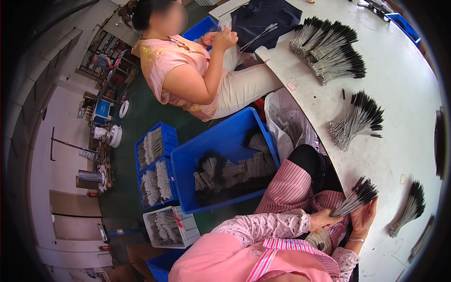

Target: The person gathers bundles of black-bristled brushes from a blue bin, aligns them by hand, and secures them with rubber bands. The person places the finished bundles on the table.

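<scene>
Over my lap at the table's edge I have a bundle of thin wire brushes (358, 196) with black bristle tips and silvery stems. My left hand (324, 220) is closed round the lower stem ends. My right hand (363, 218), with a bangle at the wrist, cups the bundle from its right side, fingers curled up beside the bristles. On the white table (347, 162), just beyond my hands, lies a loose pile of the same brushes (357, 120). A smaller brush bundle (408, 207), gathered at its stem ends, rests to the right.
Several banded brush bundles (329, 49) lie at the table's far side. A large blue bin (221, 207) with more brushes stands left of my knees, beside smaller blue crates (171, 136) and a grey crate (188, 225). A co-worker (188, 70) sits across, holding thin pieces.
</scene>
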Motion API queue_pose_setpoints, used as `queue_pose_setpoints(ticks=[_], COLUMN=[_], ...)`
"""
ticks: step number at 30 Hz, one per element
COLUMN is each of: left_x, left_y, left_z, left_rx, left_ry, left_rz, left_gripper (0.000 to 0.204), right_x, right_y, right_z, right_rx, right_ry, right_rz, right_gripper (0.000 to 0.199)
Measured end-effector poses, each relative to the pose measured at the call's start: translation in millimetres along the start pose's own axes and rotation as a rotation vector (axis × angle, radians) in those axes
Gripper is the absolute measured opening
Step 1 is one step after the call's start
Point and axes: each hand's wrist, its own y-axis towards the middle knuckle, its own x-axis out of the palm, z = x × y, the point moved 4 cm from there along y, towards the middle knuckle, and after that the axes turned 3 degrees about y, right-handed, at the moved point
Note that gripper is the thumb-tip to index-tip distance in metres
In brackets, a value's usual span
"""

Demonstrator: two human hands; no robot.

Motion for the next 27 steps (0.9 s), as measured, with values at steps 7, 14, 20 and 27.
queue_pose_setpoints(ticks=[7,14,20,27], left_x=[0.5,13.3,12.3,-1.2], left_y=[-4.1,-0.8,-6.0,-5.4], left_z=[3.0,0.5,10.6,8.4], left_rx=[-0.025,0.220,0.389,0.465], left_ry=[-0.003,0.025,0.063,0.145], left_rz=[-0.001,0.046,0.052,0.160], left_gripper=[0.032,0.034,0.034,0.025], right_x=[5.0,-1.6,0.7,3.6], right_y=[2.1,-2.8,-2.4,-0.8], right_z=[-0.1,-5.0,-3.4,3.1], right_rx=[-0.011,-0.030,-0.059,-0.090], right_ry=[0.016,0.025,0.042,0.051], right_rz=[0.012,0.047,0.026,0.002], right_gripper=[0.052,0.051,0.050,0.051])
